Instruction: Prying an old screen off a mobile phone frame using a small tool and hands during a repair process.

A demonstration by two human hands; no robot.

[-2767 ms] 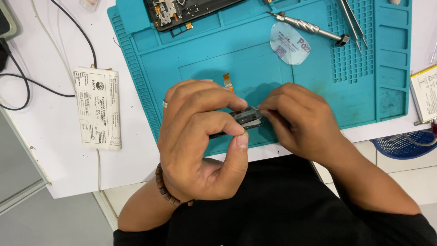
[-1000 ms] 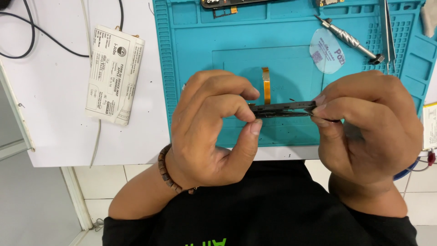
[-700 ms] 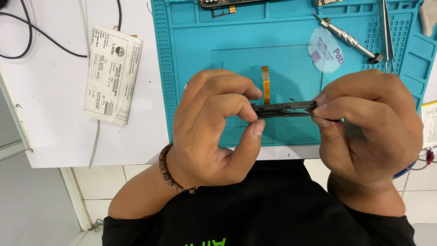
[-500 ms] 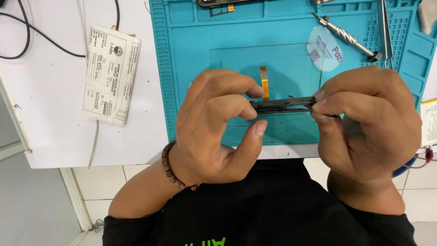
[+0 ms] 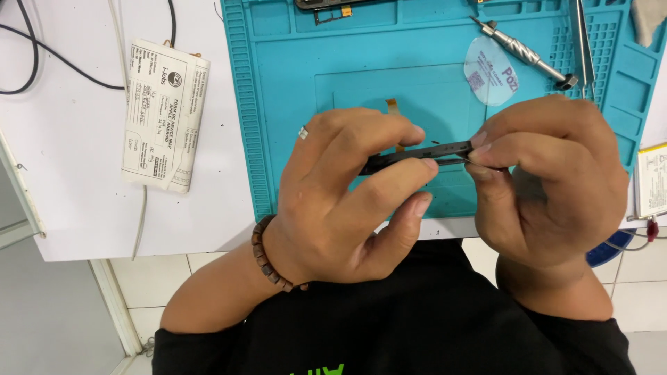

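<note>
part: thin dark strip-shaped component [image 5: 424, 152], held edge-on to the camera, roughly level, lifted above the teal work mat [image 5: 278, 104]
look: narrow, dark grey/black, small notches along the upper edge; an orange flex ribbon [image 5: 393, 105] shows just behind the left fingers, can't tell whether it's attached
left grip: left hand [image 5: 340, 187] pinches the left end between thumb and fingers, closed tight on the part; ring and bead bracelet [image 5: 267, 253] on that side
right grip: right hand [image 5: 549, 173] pinches the right end, fingertips closed on it; possibly a fine tool under the fingers, can't tell
risk 1: part is thin and held only at its ends, so uneven pressure between the two pinches could bend or snap it
risk 2: if the ribbon is attached, pulling the hands apart could tear it
risk 3: a slip drops it over the mat's near edge, onto the lap or floor
beyond right grip: metal screwdriver [image 5: 524, 52], round clear disc [image 5: 490, 73], tweezers [image 5: 583, 42]
beyond left grip: folded printed paper [image 5: 163, 114], black cable [image 5: 48, 52] on white table [image 5: 69, 208]
</note>
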